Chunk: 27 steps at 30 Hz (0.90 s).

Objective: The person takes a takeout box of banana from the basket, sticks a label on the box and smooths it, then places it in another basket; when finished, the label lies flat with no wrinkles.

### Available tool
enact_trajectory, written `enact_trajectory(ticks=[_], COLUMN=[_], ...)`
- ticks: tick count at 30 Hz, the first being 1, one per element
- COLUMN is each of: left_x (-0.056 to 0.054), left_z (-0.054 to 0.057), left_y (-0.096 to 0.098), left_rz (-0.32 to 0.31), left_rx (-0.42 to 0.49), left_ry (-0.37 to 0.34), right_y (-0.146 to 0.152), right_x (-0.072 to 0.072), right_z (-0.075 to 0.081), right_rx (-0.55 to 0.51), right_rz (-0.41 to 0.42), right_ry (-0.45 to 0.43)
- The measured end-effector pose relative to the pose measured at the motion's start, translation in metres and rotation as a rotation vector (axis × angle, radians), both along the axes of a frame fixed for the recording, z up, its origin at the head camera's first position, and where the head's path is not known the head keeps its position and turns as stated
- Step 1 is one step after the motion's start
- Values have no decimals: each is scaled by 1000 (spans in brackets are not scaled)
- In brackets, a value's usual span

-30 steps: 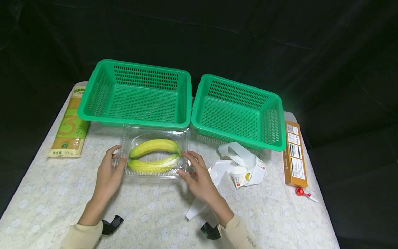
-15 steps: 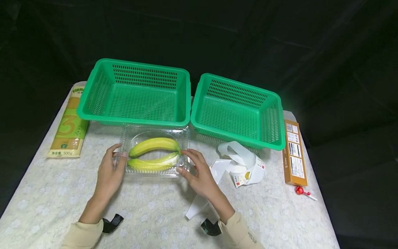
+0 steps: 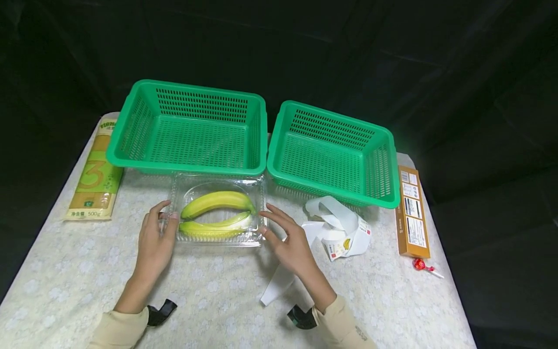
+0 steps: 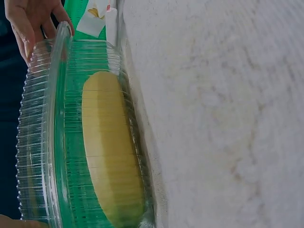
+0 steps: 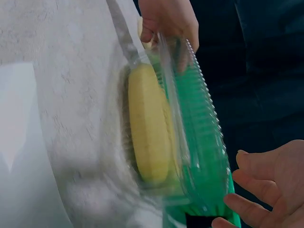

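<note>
A clear plastic clamshell box [image 3: 260, 191], its lid down, sits in front of the left basket in the head view. Through the plastic show two yellow bananas, an upper one [image 3: 218, 199] and a lower one [image 3: 215, 234]. My left hand [image 3: 156, 240] holds the box's left side; in the right wrist view that hand [image 5: 168, 19] wraps the box's far end with thumb and fingers. Beside the right end, my right hand [image 3: 294, 246] has its fingers spread and relaxed, holding nothing. The right wrist view puts its fingers [image 5: 251, 209] right by the ridged rim.
Two green baskets, left [image 3: 198, 140] and right [image 3: 324, 155], stand along the back. A noodle packet [image 3: 93, 179] lies at left. To the right are a crumpled white paper strip with banana labels [image 3: 359, 242], an orange box [image 3: 411, 213] and a red lollipop [image 3: 420, 264].
My right hand has let go of the box's right end and shifted slightly right. The left hand stays on the left side, and the box stays in place.
</note>
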State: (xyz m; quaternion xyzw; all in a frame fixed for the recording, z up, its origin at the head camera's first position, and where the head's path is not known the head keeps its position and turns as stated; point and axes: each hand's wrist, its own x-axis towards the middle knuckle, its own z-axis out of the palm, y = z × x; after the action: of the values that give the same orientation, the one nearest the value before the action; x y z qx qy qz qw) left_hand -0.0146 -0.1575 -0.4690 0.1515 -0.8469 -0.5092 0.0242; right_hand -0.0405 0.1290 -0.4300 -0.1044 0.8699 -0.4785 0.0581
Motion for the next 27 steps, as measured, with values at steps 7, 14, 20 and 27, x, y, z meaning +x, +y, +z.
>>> enact_trajectory(ticks=[7, 14, 20, 27], left_x=[1, 2, 0, 0], left_z=[1, 1, 1, 1], left_y=[0, 1, 1, 3], left_rz=[12, 14, -11, -12], left_rx=[9, 25, 12, 14], left_ry=[-3, 4, 2, -11], right_y=[18, 34, 41, 49], right_x=[-2, -2, 2, 11], right_z=[7, 5, 1, -5], right_rx=[18, 47, 107, 195], right_rz=[-46, -101, -121, -88], right_ry=[-16, -62, -86, -156])
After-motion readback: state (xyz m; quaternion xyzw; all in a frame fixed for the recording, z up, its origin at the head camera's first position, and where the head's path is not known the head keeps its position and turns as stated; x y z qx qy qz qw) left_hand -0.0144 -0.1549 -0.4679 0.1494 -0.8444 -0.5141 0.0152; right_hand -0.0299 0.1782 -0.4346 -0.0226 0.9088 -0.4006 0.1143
